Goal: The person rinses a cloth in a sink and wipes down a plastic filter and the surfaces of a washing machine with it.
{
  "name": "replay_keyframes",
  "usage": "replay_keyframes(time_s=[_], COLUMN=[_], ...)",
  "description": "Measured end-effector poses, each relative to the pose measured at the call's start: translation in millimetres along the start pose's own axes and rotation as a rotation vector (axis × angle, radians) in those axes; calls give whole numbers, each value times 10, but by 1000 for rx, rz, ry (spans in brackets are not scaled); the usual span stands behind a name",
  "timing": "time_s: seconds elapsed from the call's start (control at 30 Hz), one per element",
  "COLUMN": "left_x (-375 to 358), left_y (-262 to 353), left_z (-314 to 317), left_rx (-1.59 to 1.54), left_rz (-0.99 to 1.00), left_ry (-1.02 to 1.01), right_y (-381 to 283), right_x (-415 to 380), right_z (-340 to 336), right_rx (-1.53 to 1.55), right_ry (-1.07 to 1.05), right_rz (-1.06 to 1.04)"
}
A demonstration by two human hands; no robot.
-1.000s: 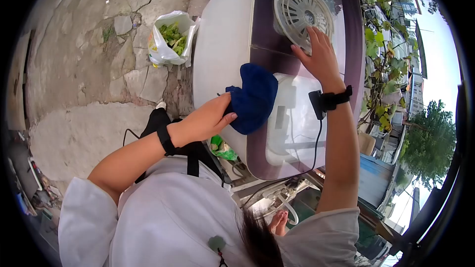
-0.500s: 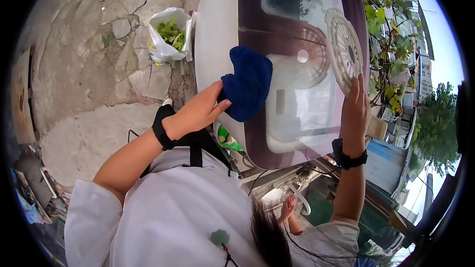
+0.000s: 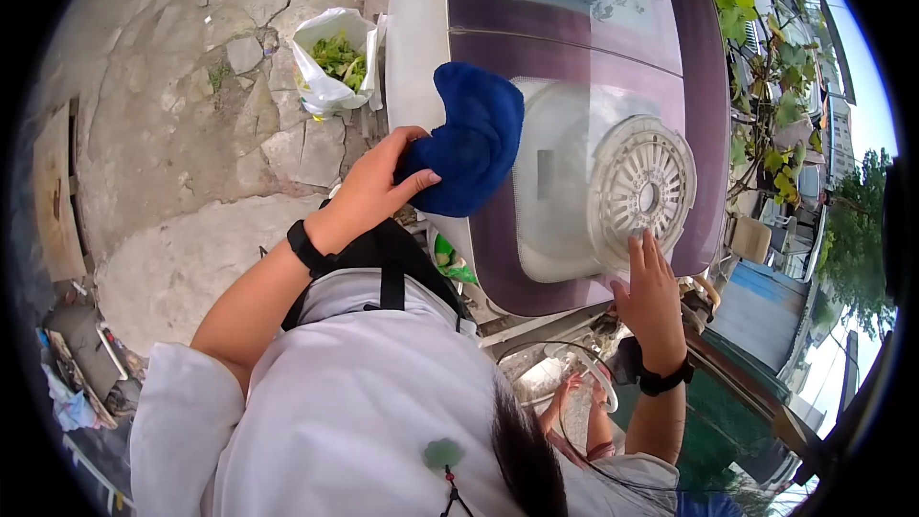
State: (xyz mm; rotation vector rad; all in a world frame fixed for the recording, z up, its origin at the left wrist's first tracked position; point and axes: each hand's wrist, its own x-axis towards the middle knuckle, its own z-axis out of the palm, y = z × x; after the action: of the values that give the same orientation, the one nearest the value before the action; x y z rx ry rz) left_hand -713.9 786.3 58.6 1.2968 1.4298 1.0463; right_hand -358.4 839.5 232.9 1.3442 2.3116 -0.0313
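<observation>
My left hand (image 3: 383, 177) is closed on a dark blue cloth (image 3: 474, 148), gripping its near left edge with the rest spread over the purple-edged top of a twin-tub washing machine (image 3: 493, 254). A round, slotted, translucent plastic disc (image 3: 622, 177) with a hole at its centre lies on the near lid of the machine. The outstretched fingertips of my right hand (image 3: 654, 302) rest on the disc's near rim, with the thumb apart and off the rim. The underside of the disc is hidden.
A white plastic bag (image 3: 369, 38) of green leaves (image 3: 340, 62) stands on the cracked concrete ground (image 3: 163, 239) to the left. Leafy vines (image 3: 780, 115) hang beyond the machine's right side. Below, a pale hose (image 3: 613, 393) curves near bare feet.
The plastic disc has gone from tilted on edge at the right to lying on the near lid. My right hand has come down and nearer with it. The cloth has shifted slightly left.
</observation>
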Motion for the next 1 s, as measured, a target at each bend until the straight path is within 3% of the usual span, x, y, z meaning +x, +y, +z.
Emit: replay_keyframes(time_s=[0.03,0.1,0.23,0.33,0.47,0.6,0.67,0.73,0.83,0.97,1.0], left_x=[-22,-103,-170,-132,73,458,663,809,995,1238,1263], left_y=[35,50,218,566,877,936,1066,1140,1160,980,982], left_z=[-23,-60,-202,-481,-895,-1330,-1605,-1785,-2032,-2390,-2395], left_rx=[37,98,197,309,201,85,179,245,55,36,-14], left_rz=[-4,50,366,622,749,812,873,971,907,825,805], left_ry=[-4,-5,-40,-129,-191,-246,-446,-514,-461,-269,-222], right_y=[-55,-312,-934,-1206,-1202,-1443,-1739,-2022,-2290,-2223,-2188], right_x=[22,201,655,1032,1278,1403,1531,1724,1910,1914,1908], right_z=[-159,-434,-554,-518,-367,-404,-555,-669,-696,-877,-838], right_rx=[-43,131,416,365,438,786,896,1011,1203,1164,1019], right_ry=[-38,132,304,412,323,300,325,213,40,165,488], right_rz=[-21,-132,-378,-419,-464,-388,-362,-534,-671,-369,-293])
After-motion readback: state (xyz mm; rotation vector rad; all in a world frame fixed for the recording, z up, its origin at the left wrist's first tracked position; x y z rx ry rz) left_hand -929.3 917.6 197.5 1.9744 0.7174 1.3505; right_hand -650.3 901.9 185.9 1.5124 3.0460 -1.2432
